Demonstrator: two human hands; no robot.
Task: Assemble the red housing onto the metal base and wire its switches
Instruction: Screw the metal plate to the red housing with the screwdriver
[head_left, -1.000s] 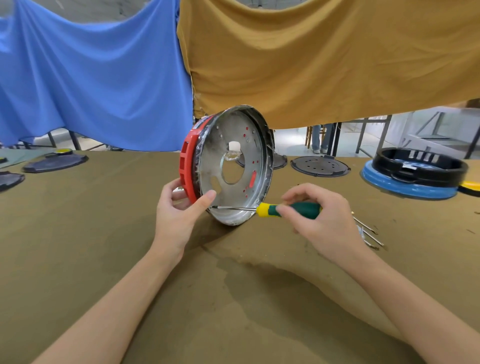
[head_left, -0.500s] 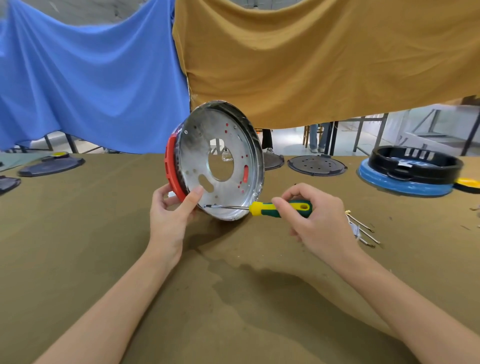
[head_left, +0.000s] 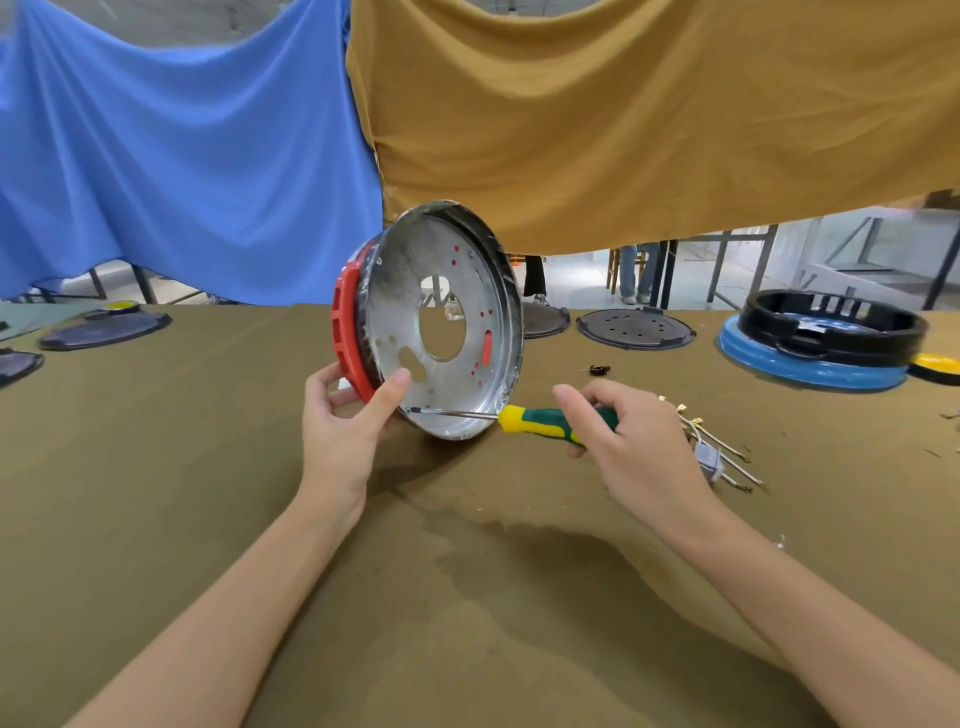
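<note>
The red housing (head_left: 349, 332) already sits against the back of the metal base (head_left: 447, 319), and the pair stands on edge on the olive-covered surface (head_left: 156, 467), tilted with the dished face toward the camera. The left hand (head_left: 340, 421) steadies it, its grip closed on the rim: thumb on the metal face, fingers curled behind the red part. The right hand (head_left: 623, 441) holds a grip closed round the green-and-yellow handle of a screwdriver (head_left: 530, 417), whose shaft lies nearly level with its tip at the lower inner face of the base, where a screw seems to be going in. So fastening looks to be under way; how many screws are in cannot be told. The wiring appears untouched: loose wires with brass terminals (head_left: 722, 447) lie on the surface just beyond the right hand.
</note>
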